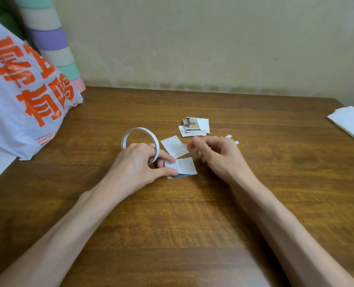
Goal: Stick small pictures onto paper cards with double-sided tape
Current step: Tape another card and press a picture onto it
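A white plastic bag (16, 90) with orange lettering slumps at the left edge of the counter (172, 224). Next comes the left hand (134, 162). It grips the roll of tape (139, 131), a thin white ring that runs between its curled fingers (167, 159). The thumb and forefinger tips press on the left edge of a small picture (183, 166). This picture lies text side up just beside the roll, with a dark strip showing along its near edge. A second slip (174, 147) lies just behind it, almost touching.

The right hand (215, 156) hovers above the counter near the far slip. Its thumb and forefinger pinch what looks like a short strip of tape (186, 145), though the strip is too small to be sure of. Behind that hand sits the stack of cards (196, 126) with a picture on top. A few white scraps (228, 136) lie to its right, and a folded tissue (350, 123) is at the far right edge.

The likely trouble is the strip itself. It could curl and stick to the fingertips or to itself before it reaches the paper. If it lands crooked or overhangs the edge, it could catch the second slip or the counter. If the left fingertips let go too soon, the light paper may lift away with the tape.
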`<state>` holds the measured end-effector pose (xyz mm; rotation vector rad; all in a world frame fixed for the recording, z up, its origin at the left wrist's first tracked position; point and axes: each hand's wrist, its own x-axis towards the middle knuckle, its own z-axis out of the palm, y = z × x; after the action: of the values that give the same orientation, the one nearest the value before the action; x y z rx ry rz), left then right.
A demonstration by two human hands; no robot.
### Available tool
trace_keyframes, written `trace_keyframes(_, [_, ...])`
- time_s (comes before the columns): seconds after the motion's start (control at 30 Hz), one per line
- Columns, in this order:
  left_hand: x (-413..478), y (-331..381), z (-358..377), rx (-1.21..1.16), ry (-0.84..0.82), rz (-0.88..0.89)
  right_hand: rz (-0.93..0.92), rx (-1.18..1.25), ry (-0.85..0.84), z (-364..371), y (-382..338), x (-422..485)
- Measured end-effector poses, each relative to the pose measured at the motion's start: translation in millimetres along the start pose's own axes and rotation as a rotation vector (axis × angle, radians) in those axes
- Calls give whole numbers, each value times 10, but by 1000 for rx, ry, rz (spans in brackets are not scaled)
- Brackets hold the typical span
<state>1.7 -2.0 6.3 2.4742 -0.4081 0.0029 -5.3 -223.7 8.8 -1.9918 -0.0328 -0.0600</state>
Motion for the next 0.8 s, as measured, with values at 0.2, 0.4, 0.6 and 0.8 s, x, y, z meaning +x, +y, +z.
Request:
trace_keyframes(0.2, [9,-36,1,-9,-18,15,-19,-122,-157,5,-21,-30])
trace_keyframes(0.4, [19,-38,15,-9,-1,11,-24,-183,-178,12,-47,-61])
trace_keyframes(0.6, [20,-34,16,-11,-9,16,24,-198,-156,37,-46,-62])
trace_keyframes(0.8, [19,-56,22,-16,-1,30,25,-268,-150,51,-52,-74])
